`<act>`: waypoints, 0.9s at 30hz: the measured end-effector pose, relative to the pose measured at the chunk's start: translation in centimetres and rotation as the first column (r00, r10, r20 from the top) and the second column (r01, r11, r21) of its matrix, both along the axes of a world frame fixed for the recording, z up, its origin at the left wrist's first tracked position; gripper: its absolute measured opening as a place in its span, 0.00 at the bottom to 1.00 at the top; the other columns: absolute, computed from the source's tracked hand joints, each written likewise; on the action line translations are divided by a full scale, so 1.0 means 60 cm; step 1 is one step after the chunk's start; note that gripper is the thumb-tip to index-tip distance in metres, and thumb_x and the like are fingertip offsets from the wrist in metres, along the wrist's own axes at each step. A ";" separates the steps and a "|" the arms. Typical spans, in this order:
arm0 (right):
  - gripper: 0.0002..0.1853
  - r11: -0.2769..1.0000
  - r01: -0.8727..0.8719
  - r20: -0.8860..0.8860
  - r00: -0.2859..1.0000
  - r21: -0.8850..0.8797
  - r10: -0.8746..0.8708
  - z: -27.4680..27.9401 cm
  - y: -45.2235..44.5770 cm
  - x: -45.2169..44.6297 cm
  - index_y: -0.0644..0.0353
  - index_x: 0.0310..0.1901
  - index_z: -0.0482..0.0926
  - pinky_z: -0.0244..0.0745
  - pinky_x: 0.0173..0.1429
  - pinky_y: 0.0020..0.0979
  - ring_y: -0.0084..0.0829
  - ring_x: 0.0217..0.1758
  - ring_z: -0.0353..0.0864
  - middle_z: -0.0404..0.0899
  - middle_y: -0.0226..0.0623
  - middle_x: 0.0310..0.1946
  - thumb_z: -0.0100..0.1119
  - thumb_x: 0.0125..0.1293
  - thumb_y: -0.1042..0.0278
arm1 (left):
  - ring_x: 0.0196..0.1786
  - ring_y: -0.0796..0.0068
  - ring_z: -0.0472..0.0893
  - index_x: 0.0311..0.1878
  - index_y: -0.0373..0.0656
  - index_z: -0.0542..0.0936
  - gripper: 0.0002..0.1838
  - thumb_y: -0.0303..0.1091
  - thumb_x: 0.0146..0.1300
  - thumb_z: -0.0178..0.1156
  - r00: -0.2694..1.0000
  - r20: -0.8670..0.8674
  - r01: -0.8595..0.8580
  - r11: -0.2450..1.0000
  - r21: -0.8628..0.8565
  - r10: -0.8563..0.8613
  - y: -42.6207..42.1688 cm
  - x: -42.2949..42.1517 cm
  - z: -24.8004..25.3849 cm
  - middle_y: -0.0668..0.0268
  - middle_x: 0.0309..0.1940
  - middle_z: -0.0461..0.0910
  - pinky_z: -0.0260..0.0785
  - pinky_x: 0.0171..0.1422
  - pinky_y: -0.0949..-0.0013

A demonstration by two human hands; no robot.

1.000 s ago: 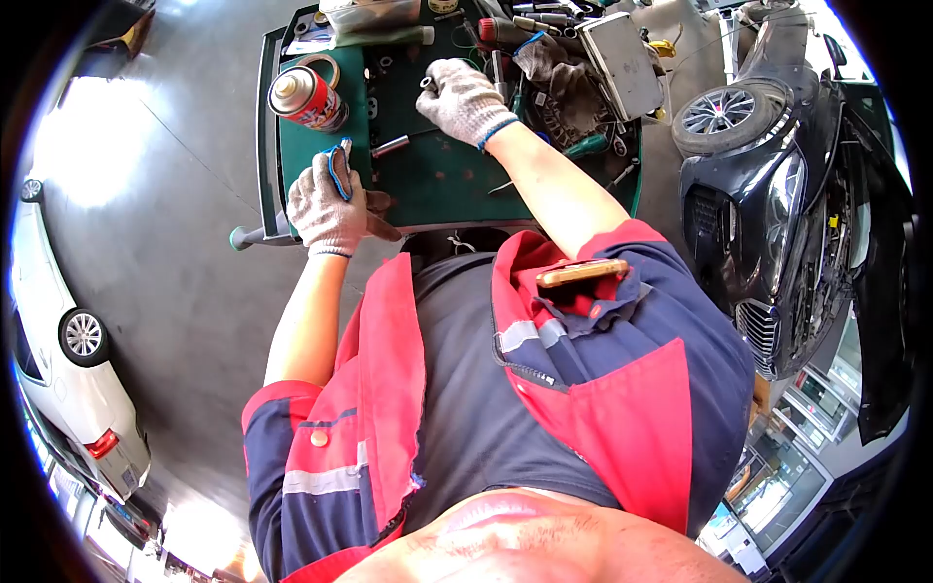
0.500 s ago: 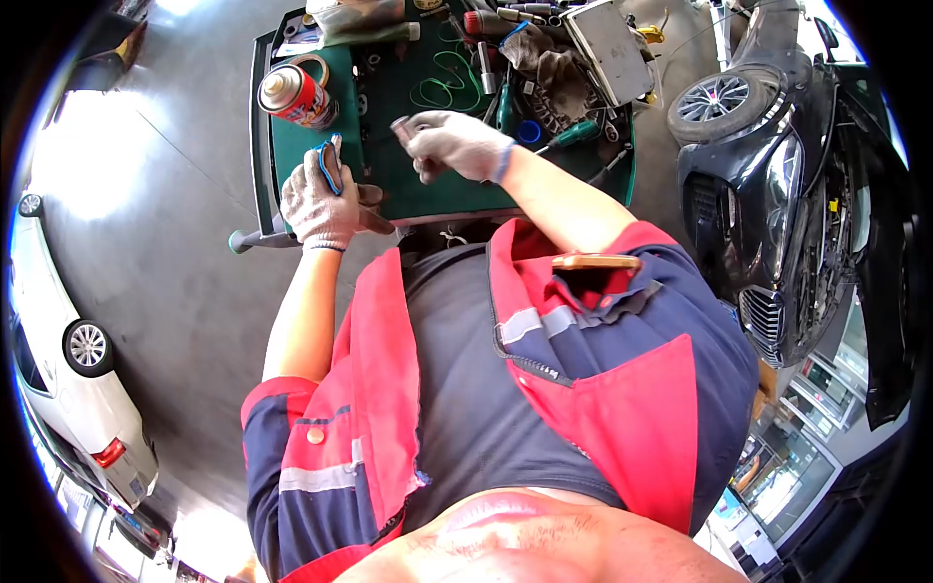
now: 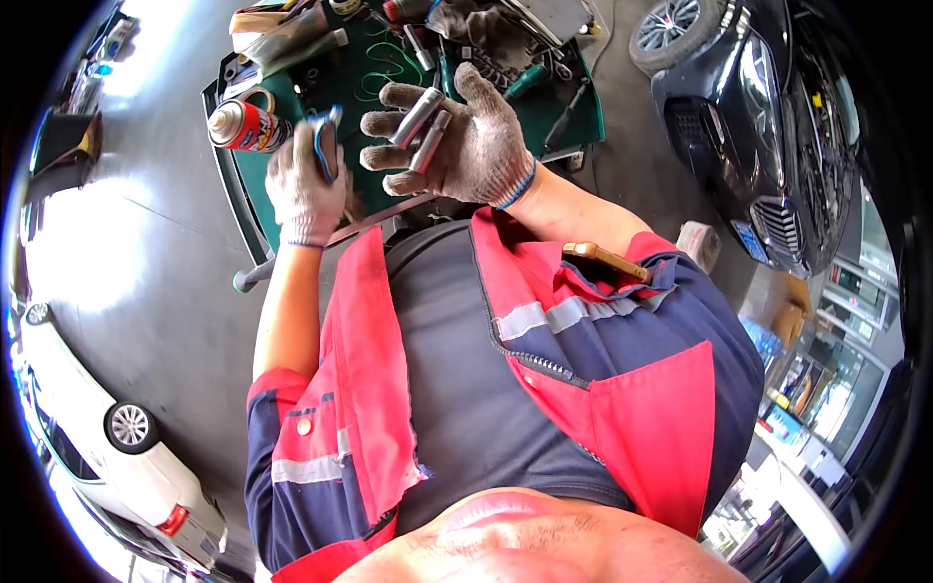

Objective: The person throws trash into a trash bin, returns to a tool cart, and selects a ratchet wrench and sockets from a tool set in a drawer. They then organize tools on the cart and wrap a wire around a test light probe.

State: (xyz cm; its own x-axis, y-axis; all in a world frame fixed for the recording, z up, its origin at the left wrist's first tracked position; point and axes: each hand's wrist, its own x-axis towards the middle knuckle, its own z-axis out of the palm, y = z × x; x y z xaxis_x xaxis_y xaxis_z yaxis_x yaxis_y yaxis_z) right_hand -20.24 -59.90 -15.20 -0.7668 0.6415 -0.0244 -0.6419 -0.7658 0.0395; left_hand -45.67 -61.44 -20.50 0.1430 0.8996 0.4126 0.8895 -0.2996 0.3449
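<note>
My right hand (image 3: 471,146), in a knitted work glove, is turned palm up with its fingers spread. Two shiny metal sockets (image 3: 418,121) lie side by side across those fingers. To the left, my gloved left hand (image 3: 303,189) is closed round a blue-and-dark handled tool (image 3: 326,154); its kind cannot be made out. That hand is over the green tabletop (image 3: 251,180), near its front edge. Just beyond it a red spray can (image 3: 255,128) with a cream cap leans beside a roll of tape (image 3: 260,99).
Green-handled screwdrivers (image 3: 528,82), a looped green wire (image 3: 379,73) and greasy rags (image 3: 486,34) lie along the back of the bench. A dark car (image 3: 753,136) with exposed front parts stands at right. A white car (image 3: 126,466) is at lower left.
My right hand has turned from a closed grip to palm up with fingers spread, showing two sockets. My left hand keeps the blue-and-dark tool. The view has shifted, so the bench sits further left.
</note>
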 end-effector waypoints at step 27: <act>0.44 0.960 0.275 0.046 0.960 0.052 -0.278 0.016 -0.137 0.044 0.60 0.73 0.70 0.72 0.71 0.66 0.64 0.67 0.79 0.78 0.59 0.65 0.57 0.71 0.28 | 0.66 0.47 0.78 0.70 0.48 0.76 0.31 0.43 0.65 0.70 0.923 -0.380 0.104 0.989 0.107 -0.056 -0.057 -0.097 0.018 0.57 0.62 0.80 0.68 0.73 0.44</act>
State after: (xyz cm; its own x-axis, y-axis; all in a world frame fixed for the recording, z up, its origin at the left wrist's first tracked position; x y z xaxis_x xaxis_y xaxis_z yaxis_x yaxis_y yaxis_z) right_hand -17.61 -68.14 -14.26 -0.5578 0.8296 -0.0257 -0.8290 -0.5584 -0.0301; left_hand -51.49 -64.84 -19.42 0.3781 0.8246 0.4208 0.9176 -0.3940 -0.0525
